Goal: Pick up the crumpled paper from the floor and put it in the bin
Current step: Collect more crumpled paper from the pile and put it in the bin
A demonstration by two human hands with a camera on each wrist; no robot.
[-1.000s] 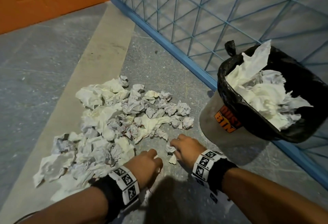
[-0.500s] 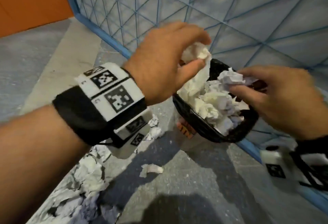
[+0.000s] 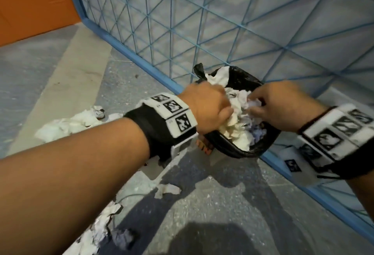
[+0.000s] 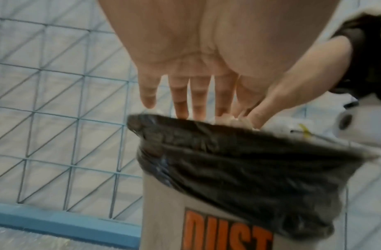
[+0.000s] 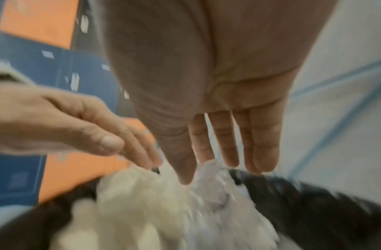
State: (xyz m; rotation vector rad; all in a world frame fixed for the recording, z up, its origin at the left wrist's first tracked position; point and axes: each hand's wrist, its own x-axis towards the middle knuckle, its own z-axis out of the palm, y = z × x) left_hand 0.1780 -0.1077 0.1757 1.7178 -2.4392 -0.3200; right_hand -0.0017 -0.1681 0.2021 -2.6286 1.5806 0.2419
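Both hands, which were down at the heap on the floor a second ago and then carried paper up over the bin, are now at the bin's mouth: the left hand (image 3: pixel 206 109) has its fingers straightened, tips reaching down just past the black liner (image 4: pixel 238 152) onto the wads inside, and it holds nothing that the wrist view shows. The right hand (image 3: pixel 281 107) also has its fingers extended, though thumb and forefinger seem to be touching a pale crumpled paper (image 3: pixel 254 105) on top of the fill; the blur leaves it unclear whether that is a pinch or a press. The bin (image 3: pixel 249 149) stands at the right against the blue wire fence (image 3: pixel 202 22) and is heaped near its rim. This load looks delivered, so the hands are probably packing it down. Much paper is left on the floor (image 3: pixel 232 204): a white pile (image 3: pixel 66 125) at the far left and scraps (image 3: pixel 97 228) nearer, so the task is partway through
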